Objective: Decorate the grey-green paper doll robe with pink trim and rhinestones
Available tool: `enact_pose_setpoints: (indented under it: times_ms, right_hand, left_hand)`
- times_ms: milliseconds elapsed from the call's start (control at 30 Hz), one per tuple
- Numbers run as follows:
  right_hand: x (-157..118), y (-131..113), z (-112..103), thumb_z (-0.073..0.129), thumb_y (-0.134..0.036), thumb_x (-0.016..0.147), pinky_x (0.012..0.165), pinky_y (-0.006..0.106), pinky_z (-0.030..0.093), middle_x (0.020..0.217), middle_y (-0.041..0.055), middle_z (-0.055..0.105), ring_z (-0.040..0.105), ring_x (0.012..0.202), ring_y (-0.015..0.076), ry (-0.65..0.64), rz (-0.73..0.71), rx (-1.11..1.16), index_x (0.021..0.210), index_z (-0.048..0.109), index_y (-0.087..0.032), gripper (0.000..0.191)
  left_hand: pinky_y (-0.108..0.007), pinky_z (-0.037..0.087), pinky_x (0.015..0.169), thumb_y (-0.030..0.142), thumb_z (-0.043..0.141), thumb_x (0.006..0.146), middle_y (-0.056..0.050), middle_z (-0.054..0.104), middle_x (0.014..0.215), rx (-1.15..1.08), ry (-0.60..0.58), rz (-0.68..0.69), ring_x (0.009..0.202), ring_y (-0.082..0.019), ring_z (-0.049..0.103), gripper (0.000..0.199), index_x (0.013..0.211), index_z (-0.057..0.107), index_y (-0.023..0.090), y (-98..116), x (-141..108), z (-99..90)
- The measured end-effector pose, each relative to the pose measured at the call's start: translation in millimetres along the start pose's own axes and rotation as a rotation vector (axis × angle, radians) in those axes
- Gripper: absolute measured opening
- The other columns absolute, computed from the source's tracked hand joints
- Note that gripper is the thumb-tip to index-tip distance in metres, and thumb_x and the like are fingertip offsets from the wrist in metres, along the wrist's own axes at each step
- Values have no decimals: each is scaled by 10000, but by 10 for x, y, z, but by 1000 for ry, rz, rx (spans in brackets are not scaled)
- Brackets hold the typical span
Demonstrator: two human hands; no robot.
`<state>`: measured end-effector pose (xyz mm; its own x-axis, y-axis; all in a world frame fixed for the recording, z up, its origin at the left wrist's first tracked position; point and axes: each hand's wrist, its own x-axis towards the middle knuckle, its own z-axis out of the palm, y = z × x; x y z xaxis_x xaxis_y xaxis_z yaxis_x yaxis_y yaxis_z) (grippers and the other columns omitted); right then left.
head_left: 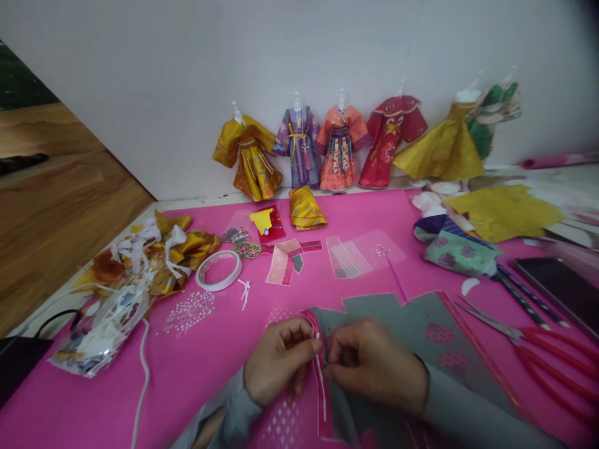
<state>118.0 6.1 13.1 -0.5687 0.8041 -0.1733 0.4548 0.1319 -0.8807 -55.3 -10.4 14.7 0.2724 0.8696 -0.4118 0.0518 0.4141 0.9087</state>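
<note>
My left hand (282, 360) pinches the pink edge of a piece of grey fabric (393, 324), thumb on top near a narrow white strip. That white strip (322, 383) runs lengthwise along the pink border. Just to the right, my right hand (374, 365) has its fingers pressed together against the same border; its fingertips partly hide what they grip. Pink flower prints (438, 332) show on the fabric's right part, beside a red and gold trim. Under the left side of the work lies a white diamond-patterned sheet (283, 427).
Small doll dresses (341, 146) stand along the wall. Red-handled scissors (519, 337) and a phone (556, 290) lie at right. A tape roll (219, 270), rhinestones (191, 310), a rhinestone sheet (350, 259) and a plastic bag (103, 337) rest on the pink mat (187, 386).
</note>
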Motion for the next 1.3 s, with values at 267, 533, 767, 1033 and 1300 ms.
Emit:
enact_pose_setpoints:
  times_ms: [267, 533, 767, 1033, 1300]
  right_hand:
    - [-10, -3, 7, 597, -99, 649, 427, 168, 260, 467, -71, 461, 372, 429, 48, 2, -18, -19, 574, 597, -152, 92]
    - [-14, -1, 10, 601, -105, 643, 419, 164, 247, 460, -72, 464, 379, 421, 44, 4, -14, -33, 570, 601, -150, 87]
    - [-7, -6, 5, 600, -98, 642, 422, 165, 254, 462, -72, 472, 385, 422, 43, 3, -21, -43, 572, 606, -148, 87]
    - [-22, -9, 10, 618, -114, 655, 417, 169, 247, 463, -72, 468, 382, 423, 47, -8, 1, -28, 587, 612, -149, 77]
    - [42, 37, -27, 631, -187, 711, 414, 179, 232, 481, -68, 432, 345, 450, 59, 36, 96, 168, 644, 612, -144, 82]
  left_hand:
    - [-132, 254, 250, 417, 635, 718, 87, 447, 322, -2, -1, 8, 231, -71, 382, 281, 678, 468, 195, -20, 1, -11]
    - [-131, 259, 241, 376, 626, 686, 99, 441, 314, -16, 10, -16, 220, -67, 365, 235, 683, 472, 198, -8, 16, -6]
    - [-134, 248, 235, 368, 613, 704, 86, 452, 295, -27, 17, -2, 209, -76, 369, 225, 673, 461, 204, -5, 22, 0]
    - [-132, 276, 232, 368, 615, 703, 72, 467, 302, -32, 18, -2, 214, -75, 376, 227, 654, 477, 194, -21, 12, -11]
    - [-159, 359, 264, 379, 622, 699, 48, 516, 327, -83, -23, -40, 240, -90, 412, 228, 740, 540, 171, -8, 11, -54]
